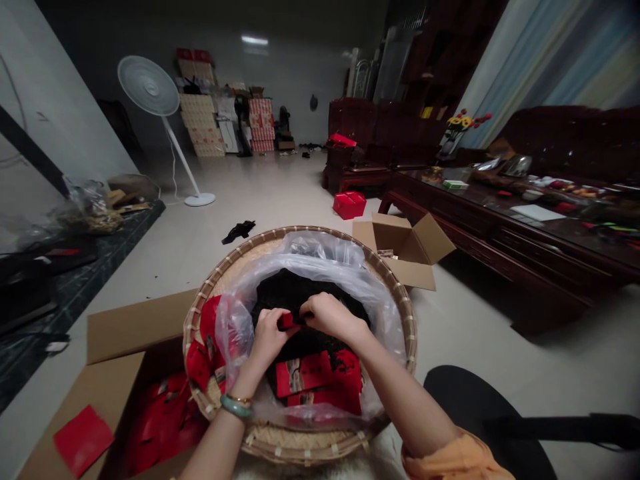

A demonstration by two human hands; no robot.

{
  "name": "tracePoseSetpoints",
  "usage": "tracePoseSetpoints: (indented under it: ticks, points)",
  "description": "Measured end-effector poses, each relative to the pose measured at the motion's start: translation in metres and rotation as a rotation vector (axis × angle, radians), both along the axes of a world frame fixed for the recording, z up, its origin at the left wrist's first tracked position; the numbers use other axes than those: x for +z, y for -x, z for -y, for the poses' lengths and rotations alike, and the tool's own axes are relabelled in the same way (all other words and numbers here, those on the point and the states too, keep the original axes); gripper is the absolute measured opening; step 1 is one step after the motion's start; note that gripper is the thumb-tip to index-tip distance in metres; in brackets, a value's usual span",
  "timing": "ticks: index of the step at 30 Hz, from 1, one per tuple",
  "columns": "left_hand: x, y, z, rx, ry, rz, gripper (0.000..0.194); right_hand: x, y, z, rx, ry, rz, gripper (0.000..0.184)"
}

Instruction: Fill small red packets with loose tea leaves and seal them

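A round woven basket tray (400,300) sits on my lap, lined with a clear plastic bag (320,263) that holds a heap of dark loose leaves (290,290). My left hand (267,337) and my right hand (330,317) meet over the heap, both closed on a small red packet (286,321) between them. Several red packets (315,377) lie at the near side of the bag. More red packets (205,347) lean on the tray's left rim. My left wrist wears a green bangle (235,407).
An open cardboard box (125,360) with red packets stands at my left. Another open box (405,247) lies beyond the tray. A dark wooden table (500,227) runs along the right, a standing fan (150,87) is at the back left, and a black stool (475,413) sits near my right.
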State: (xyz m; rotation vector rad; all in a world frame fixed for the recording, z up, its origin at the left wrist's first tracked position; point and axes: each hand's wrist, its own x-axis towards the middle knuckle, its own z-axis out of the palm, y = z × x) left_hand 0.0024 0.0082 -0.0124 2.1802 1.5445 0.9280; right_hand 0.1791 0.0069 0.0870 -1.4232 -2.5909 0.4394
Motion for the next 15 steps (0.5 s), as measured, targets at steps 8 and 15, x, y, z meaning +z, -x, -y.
tracePoseSetpoints:
  ticks: [8,15]
  points:
    - [-0.007,0.002,0.004,0.085,0.054,0.102,0.025,-0.001,-0.025,-0.006,-0.167,-0.017,-0.503,0.024]
    - [-0.007,0.002,0.009,0.056,-0.059,0.167,0.016,-0.005,-0.019,0.008,-0.199,-0.101,-0.495,0.029]
